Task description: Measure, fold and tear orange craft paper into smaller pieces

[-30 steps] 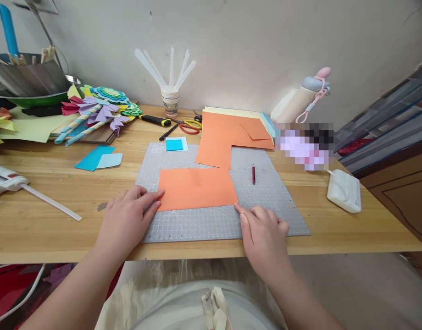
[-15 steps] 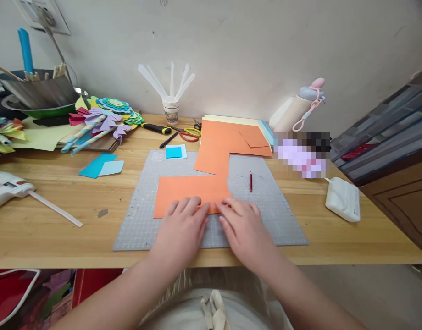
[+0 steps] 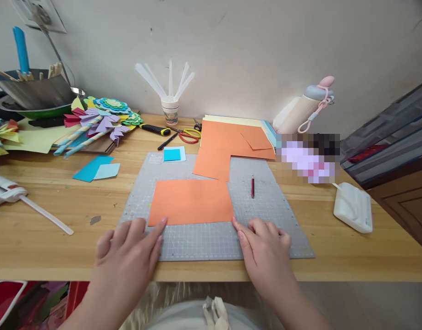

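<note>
- An orange paper rectangle (image 3: 192, 201) lies flat on a gray cutting mat (image 3: 200, 243), left of the mat's middle, one long edge facing near.
- The left hand (image 3: 128, 250) grasps nothing; its index fingertip rests on the paper's near edge, toward the left corner, the other fingers loosely bent.
- The right hand (image 3: 266, 245) also grasps nothing; its index finger points to the near right corner and touches it, the other fingers curled.
- Right of the paper, a dark red pencil (image 3: 252, 187) lies on the mat.
- Just beyond, a larger orange sheet (image 3: 214, 146) with a cut-out corner overlaps the mat's far edge.
- Farther left are a small blue square (image 3: 172, 155), scissors (image 3: 190, 135), a black-and-yellow utility knife (image 3: 156, 130) and a paper cup (image 3: 170, 112) of white sticks.
- On the wooden tabletop (image 3: 204, 271), a glue gun (image 3: 6, 190) and paper flowers (image 3: 108, 107) lie left; a ribbed bottle (image 3: 298, 113) leans far right.
</note>
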Tool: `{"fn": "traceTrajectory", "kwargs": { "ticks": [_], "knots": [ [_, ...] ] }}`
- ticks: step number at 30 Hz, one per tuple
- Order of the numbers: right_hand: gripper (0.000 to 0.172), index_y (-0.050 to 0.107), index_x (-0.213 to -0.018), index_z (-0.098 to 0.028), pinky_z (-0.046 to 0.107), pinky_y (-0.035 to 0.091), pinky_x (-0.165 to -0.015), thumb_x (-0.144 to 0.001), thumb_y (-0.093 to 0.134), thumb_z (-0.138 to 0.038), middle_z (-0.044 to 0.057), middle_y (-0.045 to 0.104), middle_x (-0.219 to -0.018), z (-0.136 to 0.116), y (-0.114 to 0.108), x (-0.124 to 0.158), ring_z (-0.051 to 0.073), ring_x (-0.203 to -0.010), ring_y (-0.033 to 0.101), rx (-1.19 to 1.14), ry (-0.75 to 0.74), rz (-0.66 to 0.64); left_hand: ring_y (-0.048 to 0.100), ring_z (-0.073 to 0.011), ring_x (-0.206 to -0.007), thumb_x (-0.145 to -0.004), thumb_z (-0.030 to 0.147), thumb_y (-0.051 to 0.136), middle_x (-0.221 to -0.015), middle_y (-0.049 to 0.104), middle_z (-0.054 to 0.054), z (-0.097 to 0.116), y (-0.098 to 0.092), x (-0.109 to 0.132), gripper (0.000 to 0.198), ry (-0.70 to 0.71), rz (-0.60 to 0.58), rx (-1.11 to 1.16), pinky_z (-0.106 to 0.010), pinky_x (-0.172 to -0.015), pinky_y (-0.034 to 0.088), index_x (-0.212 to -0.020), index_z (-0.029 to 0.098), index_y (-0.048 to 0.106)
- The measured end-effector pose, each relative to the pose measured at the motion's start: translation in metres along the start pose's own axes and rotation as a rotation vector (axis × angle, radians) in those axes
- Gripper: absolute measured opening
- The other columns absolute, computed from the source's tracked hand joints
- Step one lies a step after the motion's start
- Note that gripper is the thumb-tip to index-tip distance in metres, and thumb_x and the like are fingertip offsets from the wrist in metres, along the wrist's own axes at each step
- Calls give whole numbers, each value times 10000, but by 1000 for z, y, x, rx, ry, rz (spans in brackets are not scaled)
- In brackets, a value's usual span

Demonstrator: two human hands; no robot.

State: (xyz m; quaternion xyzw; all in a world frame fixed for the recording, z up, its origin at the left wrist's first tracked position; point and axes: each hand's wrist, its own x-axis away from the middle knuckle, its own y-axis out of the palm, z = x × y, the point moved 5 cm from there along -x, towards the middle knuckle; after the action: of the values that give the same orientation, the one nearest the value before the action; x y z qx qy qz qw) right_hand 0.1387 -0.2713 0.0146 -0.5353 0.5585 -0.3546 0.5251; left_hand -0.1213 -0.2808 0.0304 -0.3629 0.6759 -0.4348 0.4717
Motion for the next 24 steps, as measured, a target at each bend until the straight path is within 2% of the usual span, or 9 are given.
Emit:
{"fn": "traceTrajectory", "kwargs": {
  "ticks": [4,7,9,10,12,15,17,20,24],
  "knots": [
    [348,653,-1159,-281,408,285,-758,-971,362,-250,44,574,-839,2,-1,-1,189,-789,508,14,-64,17,500,-283,-815,-912,348,393,-812,558,-82,-25,-4,2,377,-25,-120,2,-448,-755,359,-1144,266,679],
    [320,669,-999,-224,421,324,-781,-974,353,-269,52,577,-847,3,-2,-15,200,-805,524,-19,-80,5,512,-295,-795,-915,371,374,-743,552,-80,-30,-12,-13,384,-54,-155,5,-465,-738,370,-786,237,710],
    [277,644,-986,-192,429,373,-818,-961,405,-329,87,594,-955,3,-2,-29,230,-909,539,-59,-129,-21,535,-286,-828,-910,407,415,-815,592,-77,-26,-14,-27,360,-57,-122,78,-458,-753,395,-717,222,656],
    [278,626,-1055,-183,440,391,-856,-943,451,-368,111,593,-1056,0,-2,-37,250,-994,534,-74,-192,-42,548,-282,-886,-900,422,454,-911,615,-80,-21,-13,-35,309,-29,-106,149,-451,-781,410,-790,216,656],
    [441,530,-1269,-175,471,378,-965,-900,539,-416,152,519,-1297,-7,-2,-49,284,-1188,469,-79,-359,-90,534,-273,-1074,-881,412,526,-1153,606,-82,-6,-5,-48,270,110,-132,322,-432,-899,415,-1029,215,636],
    [615,378,-1432,-191,494,322,-1063,-889,566,-410,159,397,-1471,-15,1,-63,285,-1341,357,-55,-520,-164,455,-252,-1248,-895,357,529,-1369,521,-58,8,11,-62,402,200,-251,450,-428,-1043,343,-1282,248,517],
    [647,321,-1467,-202,493,330,-1067,-898,548,-411,156,401,-1477,-19,4,-70,274,-1352,354,-72,-529,-201,441,-249,-1271,-888,379,540,-1395,502,-65,9,18,-68,480,169,-294,469,-426,-1066,326,-1343,245,465],
    [707,290,-1482,-227,495,335,-1059,-873,572,-450,132,451,-1440,-22,8,-80,277,-1322,388,-133,-497,-254,455,-315,-1243,-803,486,623,-1342,520,-132,2,24,-78,646,60,-320,466,-487,-1020,355,-1352,192,453],
    [758,336,-1457,-263,517,302,-1064,-804,653,-482,115,491,-1375,-27,14,-90,301,-1315,374,-204,-458,-303,529,-348,-1108,-651,548,719,-1156,617,-131,-3,30,-96,652,-24,-405,499,-512,-936,384,-1173,185,570]
  ]
}}
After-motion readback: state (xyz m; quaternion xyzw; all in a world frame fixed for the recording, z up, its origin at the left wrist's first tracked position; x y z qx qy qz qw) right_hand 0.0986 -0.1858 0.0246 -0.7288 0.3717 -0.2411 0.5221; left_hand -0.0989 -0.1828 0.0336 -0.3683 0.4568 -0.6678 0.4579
